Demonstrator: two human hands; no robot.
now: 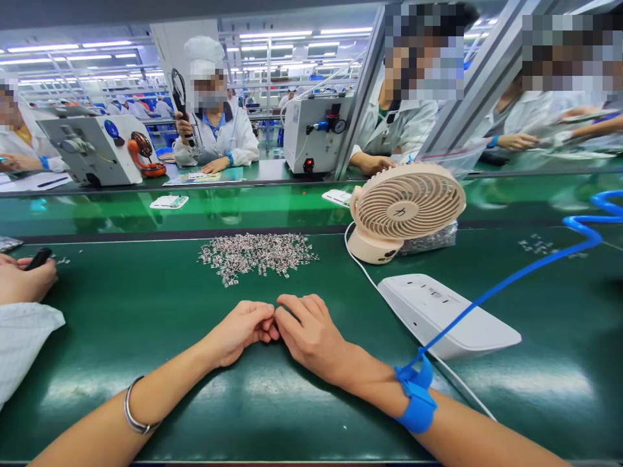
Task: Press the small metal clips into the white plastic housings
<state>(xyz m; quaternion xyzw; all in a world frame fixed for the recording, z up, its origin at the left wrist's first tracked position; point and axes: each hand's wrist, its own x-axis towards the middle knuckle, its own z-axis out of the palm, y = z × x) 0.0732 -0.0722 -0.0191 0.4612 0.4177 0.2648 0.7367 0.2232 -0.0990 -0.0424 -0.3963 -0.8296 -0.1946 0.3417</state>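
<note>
My left hand [246,331] and my right hand [311,334] meet at the fingertips over the green table [204,415], just in front of a pile of small metal parts [257,253]. The fingers of my left hand are curled and pressed together; whatever they pinch is hidden or too small to name. My right hand is bent, thumb and forefinger close to the left fingertips, and its grip is hidden too. A silver bangle circles my left wrist, and a blue strap [419,399] with a coiled cord is on my right.
Right of the pile stands a beige fan [406,207] with a white cable. A white plastic housing [448,318] lies nearer, under the blue cord. Another person's hand [29,279] holds a black tool at the left edge. White pieces [169,202] lie on the strip behind.
</note>
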